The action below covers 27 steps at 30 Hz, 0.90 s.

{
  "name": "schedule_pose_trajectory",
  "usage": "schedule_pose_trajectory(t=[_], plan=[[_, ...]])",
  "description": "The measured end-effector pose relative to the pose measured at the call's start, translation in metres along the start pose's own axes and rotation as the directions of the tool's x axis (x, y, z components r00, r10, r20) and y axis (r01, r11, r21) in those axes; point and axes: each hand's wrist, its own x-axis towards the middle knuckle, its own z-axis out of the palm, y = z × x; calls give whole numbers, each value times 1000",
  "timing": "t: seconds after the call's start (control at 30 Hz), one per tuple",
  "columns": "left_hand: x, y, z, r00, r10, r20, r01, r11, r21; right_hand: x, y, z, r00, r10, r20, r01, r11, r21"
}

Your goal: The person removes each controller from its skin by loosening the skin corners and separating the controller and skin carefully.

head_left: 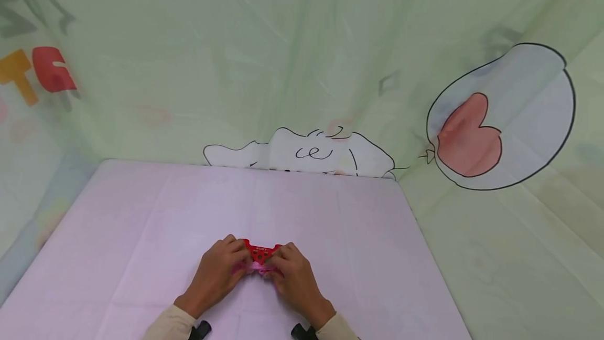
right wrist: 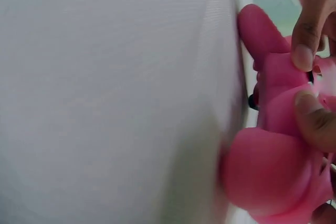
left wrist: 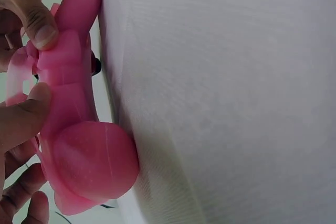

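A red game controller [head_left: 261, 253] with a SONY mark sits between my two hands, low in the middle of the head view. A soft pink silicone cover [left wrist: 92, 161] wraps its near side and rounded grips. My left hand [head_left: 218, 273] holds the left end, its thumb on the cover. At the other end, my right hand [head_left: 297, 280] grips, its thumb pressing near a lifted, translucent edge of the cover. Both thumbs show close together in the wrist views. Fingers behind the controller are partly hidden. In the wrist views the cover's lower side lies at or just above the tabletop.
The pale pink tabletop [head_left: 155, 224] extends around the hands. Light green printed sheeting [head_left: 236, 56] hangs behind and at the sides, with a balloon drawing [head_left: 528, 119] on the right. Dark wrist straps [head_left: 200, 330] show at the sleeves.
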Motion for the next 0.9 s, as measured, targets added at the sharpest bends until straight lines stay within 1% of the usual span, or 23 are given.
schedule_pose_trajectory(t=[0.07, 0.17, 0.27, 0.43, 0.53, 0.67, 0.8, 0.9], plan=[[-1, 0, -1, 1000, 11, -10, -12, 1000, -1, -3, 1, 1, 1000, -6, -30, 7, 1000, 20], [-2, 1, -2, 1000, 15, -3, -15, 1000, -3, -5, 3, 3, 997, -16, -77, 19, 999, 49], [-2, 1, -4, 1000, 0, 23, 0, 1000, 5, -6, 4, 6, 994, -14, -107, 21, 998, 63], [-6, 2, -5, 999, -31, 45, 32, 999, -3, -7, 3, 9, 992, 3, -122, 4, 998, 61], [-10, 0, -5, 999, -37, 30, 37, 999, -31, -7, 4, 13, 989, -18, -149, 27, 998, 59], [-10, -3, -3, 1000, -30, -8, 30, 998, -49, -5, 6, 15, 982, -47, -183, 61, 995, 72], [-9, -5, -1, 999, -21, -35, 20, 999, -43, -4, 6, 16, 980, -48, -191, 63, 995, 74], [-7, -6, -1, 999, -19, -42, 18, 999, -43, -4, 6, 17, 980, -43, -193, 58, 995, 76]])
